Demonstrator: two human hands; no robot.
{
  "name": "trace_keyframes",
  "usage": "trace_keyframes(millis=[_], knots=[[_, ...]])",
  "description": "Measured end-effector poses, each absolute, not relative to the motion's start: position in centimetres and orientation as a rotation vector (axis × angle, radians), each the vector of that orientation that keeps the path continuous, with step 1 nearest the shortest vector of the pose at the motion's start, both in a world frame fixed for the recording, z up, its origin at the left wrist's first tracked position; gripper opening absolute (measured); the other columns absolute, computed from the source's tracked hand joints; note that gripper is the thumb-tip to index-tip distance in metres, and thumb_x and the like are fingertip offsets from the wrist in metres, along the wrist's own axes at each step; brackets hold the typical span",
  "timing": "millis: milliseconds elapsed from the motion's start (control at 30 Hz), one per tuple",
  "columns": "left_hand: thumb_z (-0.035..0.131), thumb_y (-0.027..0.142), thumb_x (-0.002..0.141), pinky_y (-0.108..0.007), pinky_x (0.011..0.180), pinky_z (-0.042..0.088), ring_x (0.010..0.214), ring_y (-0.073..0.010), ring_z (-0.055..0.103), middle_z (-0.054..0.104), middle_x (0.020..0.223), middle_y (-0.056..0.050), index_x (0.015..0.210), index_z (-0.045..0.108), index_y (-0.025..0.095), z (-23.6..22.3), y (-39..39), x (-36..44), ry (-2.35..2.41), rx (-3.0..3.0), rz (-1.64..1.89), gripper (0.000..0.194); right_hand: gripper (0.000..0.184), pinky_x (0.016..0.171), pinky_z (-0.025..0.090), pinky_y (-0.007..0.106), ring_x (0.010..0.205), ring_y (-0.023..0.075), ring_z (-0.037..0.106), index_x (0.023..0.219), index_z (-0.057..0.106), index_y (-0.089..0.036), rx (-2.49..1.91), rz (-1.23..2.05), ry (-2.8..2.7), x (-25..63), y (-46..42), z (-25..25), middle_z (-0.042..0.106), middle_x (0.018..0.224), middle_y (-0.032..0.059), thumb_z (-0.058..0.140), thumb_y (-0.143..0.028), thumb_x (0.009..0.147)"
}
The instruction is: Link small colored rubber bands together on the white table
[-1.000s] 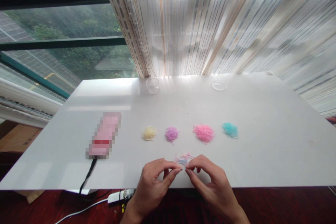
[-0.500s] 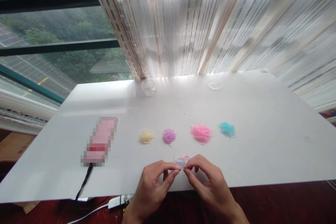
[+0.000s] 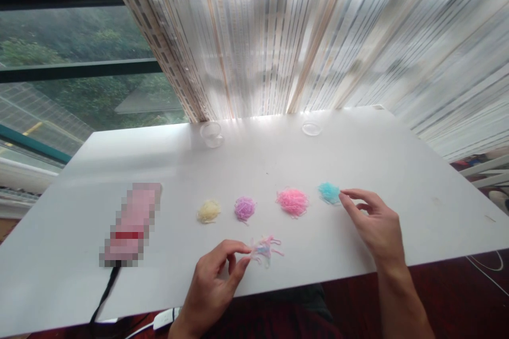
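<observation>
My left hand is low over the table, its thumb and forefinger drawn into a pinch at the left edge of a small mixed heap of thin plastic-looking strands, pink, blue and pale. Whatever lies between those fingertips is too small to make out. At the right side of the blue strand pile, the fingertips of my right hand are pinched together and touch its edge; what they hold is hidden. To the left lie a pink strand pile, a purple strand pile and a pale yellow strand pile.
A pink pixelated object with a black strap lies at the left of the white table. Clear round containers or lids and a clear lid stand by the curtain. A white power strip shows below.
My right hand has left the mixed heap and moved right and away to the blue pile. My left hand stays by the heap, which now shows more fully. The view has shifted slightly right.
</observation>
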State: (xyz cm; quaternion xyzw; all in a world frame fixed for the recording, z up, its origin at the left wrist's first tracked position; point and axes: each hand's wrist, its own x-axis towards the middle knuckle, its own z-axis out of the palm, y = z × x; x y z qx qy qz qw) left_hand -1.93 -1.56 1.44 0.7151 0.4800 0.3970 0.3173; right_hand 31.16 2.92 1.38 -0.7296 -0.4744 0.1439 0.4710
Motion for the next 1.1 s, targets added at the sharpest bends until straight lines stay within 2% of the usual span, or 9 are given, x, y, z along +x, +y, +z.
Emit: trace_keyframes(millis=[233,433,533,600,733,833,967,1100], knots=[[0.066,0.024,0.098,-0.016,0.067,0.058,0.078,-0.0124,0.074,0.078,0.09,0.0,0.099,0.073,0.024,1.5,-1.2,-2.0,1.22,1.907,1.058,0.007,0.047,0.079,0.058,0.041,0.079,0.0222,0.067,0.094,0.081,-0.022,-1.813,0.371,-1.2,32.0,3.9,0.2,0.076,0.107,0.011,0.07,-0.065,0.081],[0.065,0.027,0.099,-0.018,0.065,0.059,0.075,-0.0135,0.074,0.078,0.088,-0.002,0.097,0.073,0.022,1.4,-1.3,-2.4,1.243,1.916,1.062,0.009,0.045,0.074,0.057,0.039,0.073,0.0213,0.069,0.105,0.08,-0.02,-1.876,0.413,-1.142,32.5,3.6,0.3,0.077,0.111,0.0116,0.064,-0.057,0.085],[0.065,0.028,0.099,-0.018,0.064,0.059,0.075,-0.0139,0.074,0.078,0.087,-0.002,0.096,0.074,0.022,1.5,-1.3,-2.3,1.249,1.913,1.064,0.011,0.048,0.071,0.057,0.038,0.074,0.0228,0.07,0.11,0.078,-0.019,-1.899,0.386,-1.191,32.5,3.5,0.2,0.078,0.108,0.0125,0.062,-0.059,0.088],[0.065,0.028,0.099,-0.018,0.063,0.059,0.074,-0.0134,0.074,0.078,0.087,-0.002,0.096,0.074,0.022,1.5,-1.3,-2.3,1.245,1.905,1.061,0.011,0.054,0.073,0.057,0.039,0.08,0.025,0.07,0.113,0.078,-0.019,-1.902,0.333,-1.28,32.3,3.5,0.0,0.078,0.108,0.0136,0.062,-0.064,0.088],[0.065,0.028,0.099,-0.018,0.062,0.059,0.072,-0.0138,0.073,0.078,0.087,-0.003,0.096,0.074,0.022,1.3,-1.4,-2.4,1.241,1.894,1.054,0.012,0.062,0.088,0.056,0.047,0.102,0.0312,0.066,0.119,0.075,-0.019,-1.872,0.225,-1.447,31.5,3.7,-0.6,0.075,0.112,0.0151,0.06,-0.071,0.088],[0.065,0.027,0.098,-0.019,0.062,0.059,0.073,-0.0141,0.074,0.078,0.088,-0.003,0.096,0.074,0.022,1.2,-1.6,-2.6,1.238,1.893,1.049,0.011,0.061,0.09,0.055,0.048,0.103,0.0311,0.065,0.12,0.074,-0.02,-1.86,0.199,-1.467,31.2,3.9,-0.8,0.075,0.111,0.0146,0.059,-0.072,0.09],[0.065,0.023,0.099,-0.019,0.066,0.058,0.076,-0.0132,0.073,0.078,0.091,-0.002,0.1,0.073,0.023,1.1,-1.9,-2.8,1.228,1.906,1.057,0.008,0.062,0.083,0.057,0.045,0.09,0.0275,0.067,0.121,0.073,-0.019,-1.893,0.219,-1.401,31.3,3.6,-0.5,0.075,0.112,0.0147,0.059,-0.071,0.09],[0.063,0.021,0.101,-0.022,0.07,0.056,0.078,-0.0136,0.069,0.075,0.094,-0.002,0.105,0.07,0.023,1.0,-2.0,-3.0,1.273,1.964,1.028,0.008,0.057,0.065,0.057,0.038,0.08,0.0246,0.067,0.121,0.073,-0.018,-1.91,0.191,-1.295,30.5,2.4,0.4,0.075,0.115,0.0151,0.061,-0.064,0.09]])
